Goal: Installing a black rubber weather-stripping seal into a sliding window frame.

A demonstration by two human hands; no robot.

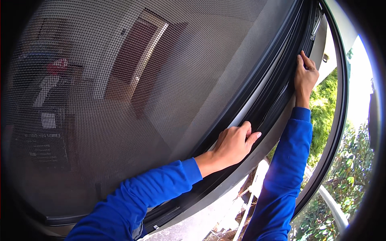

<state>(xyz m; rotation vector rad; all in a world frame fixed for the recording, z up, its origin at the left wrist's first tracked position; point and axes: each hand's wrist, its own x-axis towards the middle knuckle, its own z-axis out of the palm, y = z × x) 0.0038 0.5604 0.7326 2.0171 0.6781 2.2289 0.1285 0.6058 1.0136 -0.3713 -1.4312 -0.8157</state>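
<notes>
A large window frame (273, 96) with black grooved tracks runs up from lower left to upper right. My left hand (233, 145) rests on the tracks at mid-length, fingers curled down into the grooves and thumb out to the right. What its fingertips hold, if anything, is hidden. Farther up, my right hand (306, 76) reaches from below and pinches the outer edge of the black track between thumb and fingers. Left of the tracks, a dark mesh screen (193, 80) fills the opening. A small metal latch (316, 30) sits on the frame above my right hand.
Behind the mesh are a brown door (132, 52) and a dim room with dark furniture. On the right, a black-edged glass pane (341, 80) stands swung outward. Beyond it are leafy bushes (350, 160), a pale curved rail (333, 207) and bright ground far below.
</notes>
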